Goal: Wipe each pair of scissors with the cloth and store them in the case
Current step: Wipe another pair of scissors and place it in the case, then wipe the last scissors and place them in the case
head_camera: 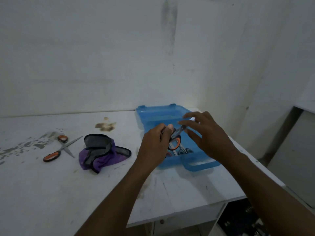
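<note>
Scissors (176,138) gripped above the open blue case (153,114).
The left hand (153,143) has its fingers curled round the orange-and-black handles, blades pointing toward the right hand (209,133), whose fingers are spread and relaxed, holding nothing. More pairs (183,151) lie inside the case. On the desk (51,184) to the left sit the purple cloth (102,150) and another pair (63,148), blades open.
</note>
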